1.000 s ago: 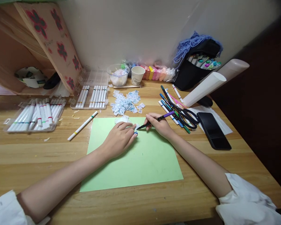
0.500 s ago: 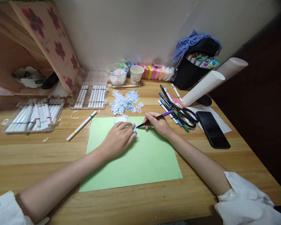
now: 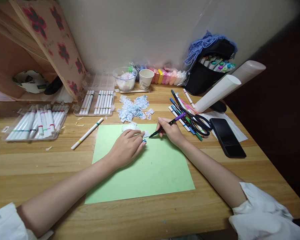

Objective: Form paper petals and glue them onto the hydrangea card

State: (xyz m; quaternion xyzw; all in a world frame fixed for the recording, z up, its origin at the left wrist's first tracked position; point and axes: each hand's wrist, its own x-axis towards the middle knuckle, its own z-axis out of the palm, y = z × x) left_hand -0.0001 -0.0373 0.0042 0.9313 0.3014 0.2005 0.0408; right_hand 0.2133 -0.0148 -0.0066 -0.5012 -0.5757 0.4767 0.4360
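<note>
On the light green sheet (image 3: 140, 176), my left hand (image 3: 123, 148) rests with its fingers bent together. From between its thumb and fingers pokes a small blue-ended object (image 3: 144, 141); the rest of that is hidden. A small paper scrap (image 3: 146, 134) lies at its fingertips. My right hand (image 3: 172, 131) grips a black pen with a purple end (image 3: 168, 123), its tip down beside the scrap. Just behind my left hand, more paper scraps (image 3: 130, 126) sit on the sheet's far edge. A larger heap of blue-and-white paper pieces (image 3: 132, 108) lies beyond the sheet.
Scissors (image 3: 202, 125) lie among several pens right of the sheet, near a black phone (image 3: 227, 137). A marker (image 3: 87, 134) and marker cases (image 3: 32, 135) are on the left. A plastic bowl (image 3: 125, 80), paper cup (image 3: 146, 80) and white tubes (image 3: 217, 93) stand farther back.
My right hand has shifted slightly right with the pen, so its tip is a little farther from my left fingertips. My left hand stays in place.
</note>
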